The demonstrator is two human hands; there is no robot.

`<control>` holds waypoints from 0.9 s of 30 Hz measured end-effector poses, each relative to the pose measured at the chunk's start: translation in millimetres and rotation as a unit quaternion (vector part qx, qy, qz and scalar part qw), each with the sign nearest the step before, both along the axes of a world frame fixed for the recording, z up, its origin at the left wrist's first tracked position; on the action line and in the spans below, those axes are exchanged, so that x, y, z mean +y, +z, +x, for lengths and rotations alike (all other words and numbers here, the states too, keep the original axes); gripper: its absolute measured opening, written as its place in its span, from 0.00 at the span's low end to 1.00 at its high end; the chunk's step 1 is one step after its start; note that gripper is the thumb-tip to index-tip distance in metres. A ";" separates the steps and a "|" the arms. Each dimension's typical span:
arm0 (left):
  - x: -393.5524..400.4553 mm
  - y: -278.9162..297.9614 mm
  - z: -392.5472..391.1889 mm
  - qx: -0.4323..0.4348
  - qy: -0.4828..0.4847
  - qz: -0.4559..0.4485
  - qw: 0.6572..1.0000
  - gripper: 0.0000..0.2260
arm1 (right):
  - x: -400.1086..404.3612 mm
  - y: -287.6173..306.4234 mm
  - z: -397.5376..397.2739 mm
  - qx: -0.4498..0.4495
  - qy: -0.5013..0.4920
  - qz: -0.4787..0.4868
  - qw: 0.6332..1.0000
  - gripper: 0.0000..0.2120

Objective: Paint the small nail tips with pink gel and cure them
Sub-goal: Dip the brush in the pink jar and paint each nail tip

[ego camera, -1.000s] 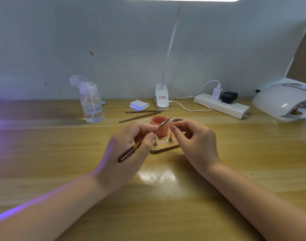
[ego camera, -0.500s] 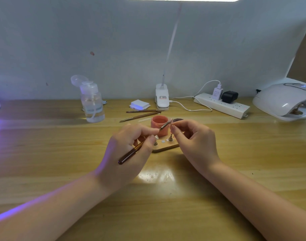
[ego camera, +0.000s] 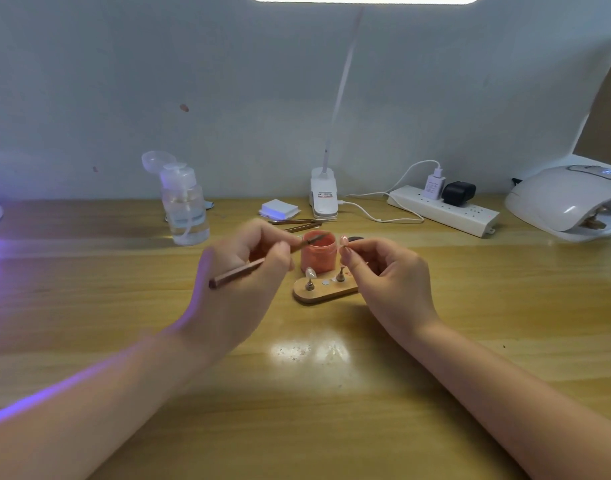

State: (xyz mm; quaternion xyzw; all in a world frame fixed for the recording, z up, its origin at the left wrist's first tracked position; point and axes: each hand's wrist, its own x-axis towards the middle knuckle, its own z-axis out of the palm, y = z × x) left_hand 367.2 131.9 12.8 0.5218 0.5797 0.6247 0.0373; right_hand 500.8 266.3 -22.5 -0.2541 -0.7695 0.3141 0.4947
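Note:
My left hand [ego camera: 241, 282] grips a brown gel brush [ego camera: 262, 263] like a pen, its tip reaching over the open pink gel jar [ego camera: 318, 252]. My right hand [ego camera: 389, 271] pinches a small stand with a nail tip [ego camera: 344, 241] held up just right of the jar. In front of the jar lies a wooden holder base [ego camera: 326, 292] with another nail tip [ego camera: 310, 273] standing on a peg at its left and a bare peg [ego camera: 340, 275] at its right.
A white curing lamp [ego camera: 571, 202] sits at the far right, a power strip [ego camera: 442, 211] behind. A clear pump bottle [ego camera: 184, 206], a white pad stack [ego camera: 279, 208], spare brushes [ego camera: 299, 223] and a clip lamp base [ego camera: 324, 197] line the back.
My left hand drew back to the left, taking the brush tip off the nail tip and over the jar. My right hand still holds its nail tip up, shifted slightly right.

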 end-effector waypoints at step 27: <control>93.5 61.9 -44.1 -0.158 0.046 -0.387 0.907 0.04 | -1.7 0.1 -0.2 -0.006 -0.009 0.029 1.000 0.04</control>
